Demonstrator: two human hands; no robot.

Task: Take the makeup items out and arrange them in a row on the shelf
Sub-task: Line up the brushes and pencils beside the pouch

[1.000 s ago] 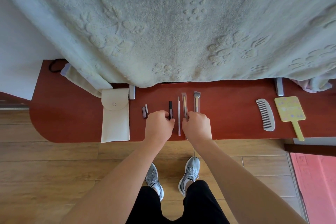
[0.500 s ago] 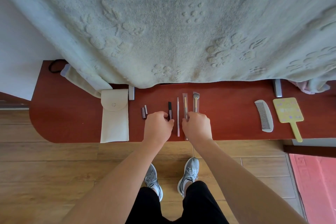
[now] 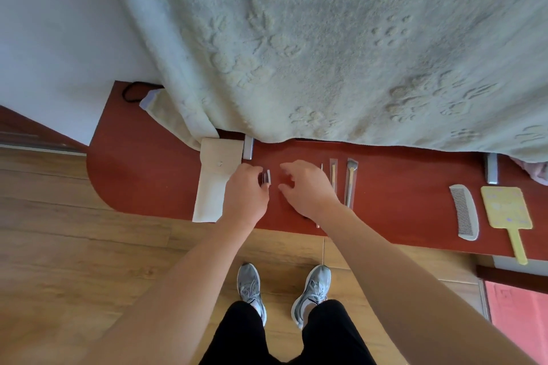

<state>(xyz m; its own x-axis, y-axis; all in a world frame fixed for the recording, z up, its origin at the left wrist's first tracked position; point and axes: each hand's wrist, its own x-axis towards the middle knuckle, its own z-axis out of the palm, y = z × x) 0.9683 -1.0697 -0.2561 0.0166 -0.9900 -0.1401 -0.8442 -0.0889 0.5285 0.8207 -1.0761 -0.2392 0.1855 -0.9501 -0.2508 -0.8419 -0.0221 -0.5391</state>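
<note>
Makeup items lie in a row on the red-brown shelf (image 3: 142, 175). My left hand (image 3: 246, 191) has finger and thumb on either side of a small dark tube (image 3: 263, 178), with a small white piece beside it. My right hand (image 3: 308, 191) hovers just right of them, fingers spread and loosely bent, holding nothing. It hides most of a thin stick (image 3: 321, 167). Further right lie a wrapped tool (image 3: 333, 175) and a wrapped brush (image 3: 350, 182). The cream pouch (image 3: 215, 187) lies flat to the left of my left hand.
A pale green blanket (image 3: 326, 53) hangs over the back of the shelf. A white comb (image 3: 464, 212) and a yellow hand mirror (image 3: 506, 209) lie at the right end. Metal brackets (image 3: 248, 147) stand at the back. Wooden floor and my shoes are below.
Both hands have moved left along the row. My left hand went from the dark pencil to the small tube; my right hand left the wrapped tool and opened.
</note>
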